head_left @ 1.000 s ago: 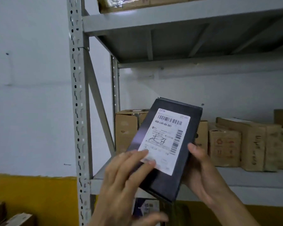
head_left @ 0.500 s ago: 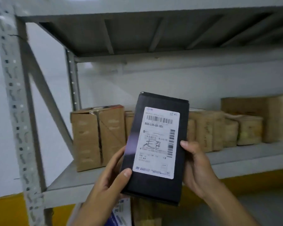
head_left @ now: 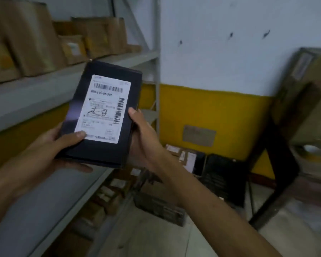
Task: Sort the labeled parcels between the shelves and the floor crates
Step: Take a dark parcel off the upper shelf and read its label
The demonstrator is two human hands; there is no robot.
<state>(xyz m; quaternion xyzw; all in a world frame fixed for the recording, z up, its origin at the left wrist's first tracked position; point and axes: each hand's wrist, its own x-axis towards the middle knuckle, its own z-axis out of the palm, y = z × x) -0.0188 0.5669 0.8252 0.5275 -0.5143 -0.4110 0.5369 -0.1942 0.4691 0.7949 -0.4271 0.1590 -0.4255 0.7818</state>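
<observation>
Brown cardboard boxes point(head_left: 35, 39) line shelf point(head_left: 44, 89) at left. Left hand point(head_left: 50, 145) & right hand point(head_left: 143, 138) both grip black parcel point(head_left: 100, 115), label up, held in front of shelf. Crates point(head_left: 159, 204) w/ parcels on floor below right, dark rack point(head_left: 278, 164) beside.

Parcel point(head_left: 100, 115) at frame centre-left, between both hands.
Left hand point(head_left: 50, 145) at its lower left, right hand point(head_left: 143, 138) at its right; boxes point(head_left: 33, 43) on the shelf point(head_left: 26, 93) upper left; crates point(head_left: 174, 182) below right, on the floor point(head_left: 156, 238).

White label point(head_left: 104, 108) on the dark parcel point(head_left: 78, 115): barcodes, blurred code, handwritten scrawl, none readable.
</observation>
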